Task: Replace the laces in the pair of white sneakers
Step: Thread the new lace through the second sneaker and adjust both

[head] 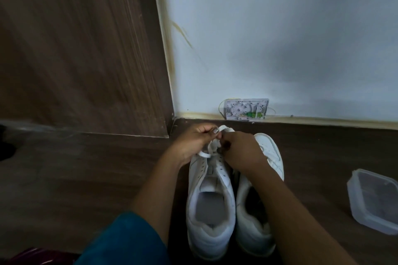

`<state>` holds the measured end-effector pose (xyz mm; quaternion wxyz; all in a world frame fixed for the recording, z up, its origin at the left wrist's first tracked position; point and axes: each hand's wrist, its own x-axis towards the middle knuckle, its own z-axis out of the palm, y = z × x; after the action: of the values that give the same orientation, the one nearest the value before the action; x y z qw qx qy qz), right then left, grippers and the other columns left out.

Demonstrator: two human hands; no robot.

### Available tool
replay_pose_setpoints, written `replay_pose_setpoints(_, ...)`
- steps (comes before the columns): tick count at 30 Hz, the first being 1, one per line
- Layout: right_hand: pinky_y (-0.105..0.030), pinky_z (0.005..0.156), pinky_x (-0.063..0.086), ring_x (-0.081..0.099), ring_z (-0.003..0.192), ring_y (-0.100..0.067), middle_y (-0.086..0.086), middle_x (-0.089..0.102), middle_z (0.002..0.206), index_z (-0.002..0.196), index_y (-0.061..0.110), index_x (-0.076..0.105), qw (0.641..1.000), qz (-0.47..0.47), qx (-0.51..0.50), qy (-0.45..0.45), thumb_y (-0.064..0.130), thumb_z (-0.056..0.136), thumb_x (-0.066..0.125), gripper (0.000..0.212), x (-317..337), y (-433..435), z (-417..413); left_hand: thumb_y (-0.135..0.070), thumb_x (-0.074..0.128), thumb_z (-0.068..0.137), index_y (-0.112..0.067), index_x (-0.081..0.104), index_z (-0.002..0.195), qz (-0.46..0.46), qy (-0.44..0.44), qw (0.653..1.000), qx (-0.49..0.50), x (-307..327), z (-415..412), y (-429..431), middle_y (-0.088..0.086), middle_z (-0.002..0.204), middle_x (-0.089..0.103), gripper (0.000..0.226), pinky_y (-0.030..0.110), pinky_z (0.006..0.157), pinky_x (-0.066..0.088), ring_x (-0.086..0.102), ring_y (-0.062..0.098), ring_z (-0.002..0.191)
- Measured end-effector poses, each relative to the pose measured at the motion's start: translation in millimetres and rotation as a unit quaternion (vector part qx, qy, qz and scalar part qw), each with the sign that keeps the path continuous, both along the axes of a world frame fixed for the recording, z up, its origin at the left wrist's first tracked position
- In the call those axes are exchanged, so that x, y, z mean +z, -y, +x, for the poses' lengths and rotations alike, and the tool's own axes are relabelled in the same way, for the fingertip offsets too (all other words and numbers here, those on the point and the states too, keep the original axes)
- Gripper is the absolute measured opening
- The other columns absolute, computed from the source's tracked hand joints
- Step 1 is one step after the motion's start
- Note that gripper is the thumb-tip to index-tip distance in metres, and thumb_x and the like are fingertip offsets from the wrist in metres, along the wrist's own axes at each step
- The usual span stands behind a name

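While 2 white sneakers stand side by side on a dark wood floor (86, 178), toes pointing at the wall (280, 38), a person's 2 bare hands meet over the toe end of the left-hand sneaker (212, 211). The left hand (193, 140) has a closed grip, its thumb and fingers pinching a white lace (205, 154) that loops down to the lowest eyelets. The right hand (243, 153) also has its fingers curled in a closed grip at the same lace, just beside the left hand; its fingertips are turned away from the camera. The rest of the eyelets on this sneaker show as bare dark holes, and its tongue and inner sole are in plain view. The right-hand sneaker (271, 153) touches the first along its side, and the right forearm crosses over it. To the right, well apart from the shoes, a clear plastic container (374, 200) sits on the floor. A small white wall box (245, 108) with green parts is fixed at the foot of the pale wall. A brown wooden panel (75, 49) fills the left. A teal garment (125, 241) shows at the bottom edge.
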<state>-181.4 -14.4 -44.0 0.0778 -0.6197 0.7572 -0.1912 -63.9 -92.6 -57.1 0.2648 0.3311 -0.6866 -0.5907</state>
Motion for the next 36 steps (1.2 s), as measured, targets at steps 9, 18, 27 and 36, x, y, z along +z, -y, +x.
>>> replay_pose_setpoints(9, -0.030, 0.077, 0.042, 0.059, 0.103, -0.034, -0.015, 0.065, 0.106, 0.115, 0.009, 0.055, 0.998, -0.018, -0.015, 0.066, 0.015, 0.091, 0.052, 0.025, 5.6, -1.4, 1.1, -0.012, 0.043, 0.099, -0.012, 0.055, 0.073, 0.082, -0.086, 0.993, 0.027, 8.2, -3.9, -1.7, -0.005, 0.059, 0.055, 0.029, 0.014, 0.044, 0.036, 0.045, 0.005, 0.050)
replay_pose_setpoints(18, -0.032, 0.078, 0.043, 0.059, 0.103, -0.035, -0.015, 0.065, 0.109, 0.124, 0.010, 0.051, 1.000, -0.013, 0.002, 0.015, 0.009, 0.089, 0.047, 0.035, 6.8, -1.9, 2.0, -0.015, 0.045, 0.098, -0.016, 0.060, 0.070, 0.077, -0.065, 0.994, 0.035, 3.2, -2.4, -0.8, 0.005, 0.071, 0.052, 0.032, 0.027, 0.057, 0.034, 0.044, 0.017, 0.067)
replay_pose_setpoints(27, -0.023, 0.071, 0.033, 0.059, 0.102, -0.028, -0.008, 0.065, 0.101, 0.103, 0.010, 0.059, 0.999, 0.022, 0.015, 0.025, 0.018, 0.090, 0.052, 0.018, 3.1, -0.2, -5.3, -0.015, 0.047, 0.097, -0.022, 0.066, 0.061, 0.096, -0.070, 0.991, 0.054, 2.1, -0.2, -0.5, 0.000, 0.072, 0.058, 0.042, 0.028, 0.063, 0.036, 0.054, 0.021, 0.079)
replay_pose_setpoints(36, -0.027, 0.079, 0.040, 0.058, 0.105, -0.028, -0.009, 0.064, 0.111, 0.110, 0.010, 0.058, 0.997, 0.031, 0.047, 0.055, 0.017, 0.087, 0.057, 0.024, 11.8, -4.4, -3.9, -0.014, 0.046, 0.096, -0.012, 0.059, 0.070, 0.178, -0.121, 0.974, 0.068, 16.1, 3.5, -1.3, 0.006, 0.076, 0.059, 0.029, 0.030, 0.065, 0.050, 0.059, 0.023, 0.068)
